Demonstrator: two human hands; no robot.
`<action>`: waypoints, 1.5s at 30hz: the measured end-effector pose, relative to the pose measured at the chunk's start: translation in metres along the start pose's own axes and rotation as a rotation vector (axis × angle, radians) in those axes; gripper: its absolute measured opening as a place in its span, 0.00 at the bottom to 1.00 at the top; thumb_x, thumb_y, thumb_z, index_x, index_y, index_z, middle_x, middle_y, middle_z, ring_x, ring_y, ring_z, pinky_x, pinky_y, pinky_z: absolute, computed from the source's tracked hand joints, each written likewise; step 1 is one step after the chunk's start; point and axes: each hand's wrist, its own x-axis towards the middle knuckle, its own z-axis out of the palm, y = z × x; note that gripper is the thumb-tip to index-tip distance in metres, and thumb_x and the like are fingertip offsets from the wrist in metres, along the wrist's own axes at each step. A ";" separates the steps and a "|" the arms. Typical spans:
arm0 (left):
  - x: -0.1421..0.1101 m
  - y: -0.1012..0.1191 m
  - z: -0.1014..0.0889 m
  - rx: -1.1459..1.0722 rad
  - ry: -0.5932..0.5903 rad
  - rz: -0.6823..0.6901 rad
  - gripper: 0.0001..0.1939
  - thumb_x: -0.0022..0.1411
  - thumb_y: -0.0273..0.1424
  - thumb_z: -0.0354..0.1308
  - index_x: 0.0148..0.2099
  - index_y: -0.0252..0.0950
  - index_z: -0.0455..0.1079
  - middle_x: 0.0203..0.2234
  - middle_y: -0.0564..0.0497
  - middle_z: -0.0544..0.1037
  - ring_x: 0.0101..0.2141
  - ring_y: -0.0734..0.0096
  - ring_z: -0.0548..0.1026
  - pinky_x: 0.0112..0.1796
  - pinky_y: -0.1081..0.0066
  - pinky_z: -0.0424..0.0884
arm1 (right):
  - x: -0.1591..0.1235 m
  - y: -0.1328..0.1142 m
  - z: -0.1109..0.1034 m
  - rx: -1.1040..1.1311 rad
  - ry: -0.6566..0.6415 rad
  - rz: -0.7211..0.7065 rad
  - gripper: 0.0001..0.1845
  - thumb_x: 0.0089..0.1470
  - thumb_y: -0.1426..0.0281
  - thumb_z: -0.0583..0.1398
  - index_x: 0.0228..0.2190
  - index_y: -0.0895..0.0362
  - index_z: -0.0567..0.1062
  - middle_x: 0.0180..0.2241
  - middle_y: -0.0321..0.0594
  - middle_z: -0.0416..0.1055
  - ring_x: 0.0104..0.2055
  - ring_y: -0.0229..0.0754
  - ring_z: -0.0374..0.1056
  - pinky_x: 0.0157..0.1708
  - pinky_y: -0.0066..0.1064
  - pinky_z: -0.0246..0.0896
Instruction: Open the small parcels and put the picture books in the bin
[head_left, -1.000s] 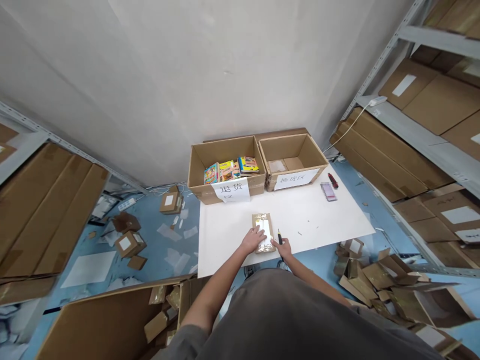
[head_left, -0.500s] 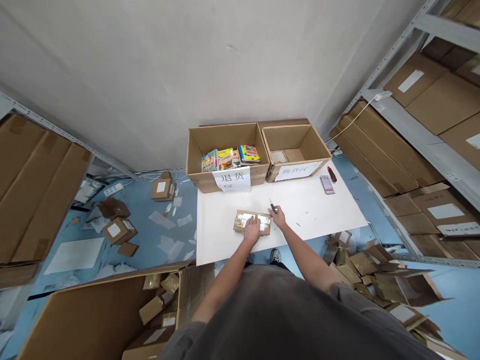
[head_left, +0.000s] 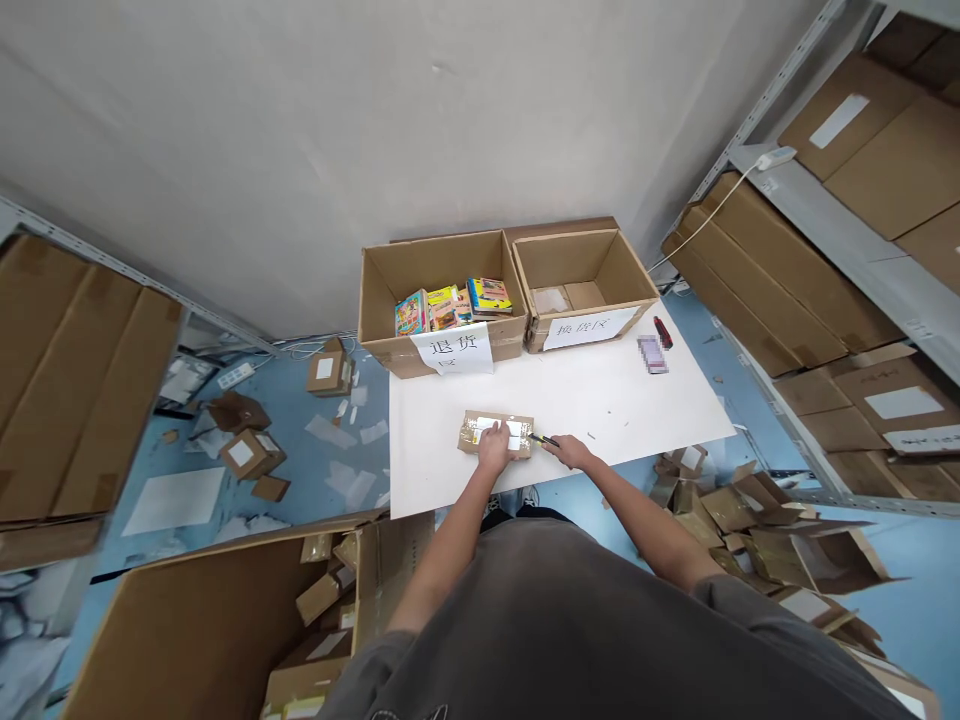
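A small taped cardboard box (head_left: pixel 469 432) with a white label lies on the white table. On top of it rests my left hand (head_left: pixel 493 450), its fingers spread across the label. My right hand (head_left: pixel 572 452) is closed around a box cutter (head_left: pixel 550 441), dark with a yellow-green part. The tip of the cutter meets the right end of the box; whether it has cut into the tape is too small to tell.
Behind stand an open carton (head_left: pixel 379 355) of colourful books and a second open carton (head_left: pixel 536 340), both with handwritten signs. A red-and-black tool (head_left: pixel 663 333) lies at the table's right. Shelves (head_left: pixel 847 270) flank the right; a large carton (head_left: pixel 187 610) with small boxes stands lower left.
My right hand has turned the box cutter from pointing up and away to pointing left, bringing its tip to the box's right end. My left hand stays on the box. The view has shifted slightly.
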 end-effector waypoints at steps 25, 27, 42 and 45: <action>-0.006 0.011 -0.016 0.024 0.049 -0.133 0.33 0.42 0.42 0.79 0.46 0.40 0.68 0.43 0.49 0.78 0.44 0.57 0.79 0.48 0.65 0.69 | -0.030 0.010 0.044 0.144 -0.097 0.024 0.27 0.63 0.46 0.58 0.24 0.54 0.70 0.13 0.32 0.66 0.14 0.39 0.63 0.25 0.29 0.58; -0.008 0.010 -0.016 0.004 0.045 -0.117 0.33 0.44 0.42 0.79 0.49 0.41 0.69 0.46 0.49 0.78 0.48 0.55 0.78 0.51 0.64 0.68 | -0.030 0.007 0.043 0.123 -0.094 0.009 0.27 0.64 0.47 0.58 0.23 0.53 0.68 0.12 0.32 0.65 0.13 0.39 0.63 0.24 0.29 0.57; 0.014 -0.003 -0.007 0.093 0.007 -0.270 0.48 0.60 0.55 0.64 0.75 0.47 0.53 0.75 0.44 0.50 0.74 0.40 0.40 0.68 0.42 0.48 | -0.039 0.011 0.018 0.286 -0.013 0.015 0.27 0.64 0.44 0.53 0.30 0.54 0.70 0.17 0.30 0.67 0.16 0.37 0.65 0.21 0.27 0.59; 0.026 -0.015 -0.007 0.117 -0.027 -0.195 0.44 0.64 0.58 0.56 0.74 0.42 0.56 0.73 0.40 0.55 0.73 0.40 0.46 0.68 0.46 0.49 | -0.042 0.002 0.015 0.178 -0.024 0.005 0.28 0.68 0.47 0.48 0.32 0.54 0.73 0.21 0.33 0.70 0.20 0.39 0.68 0.27 0.28 0.61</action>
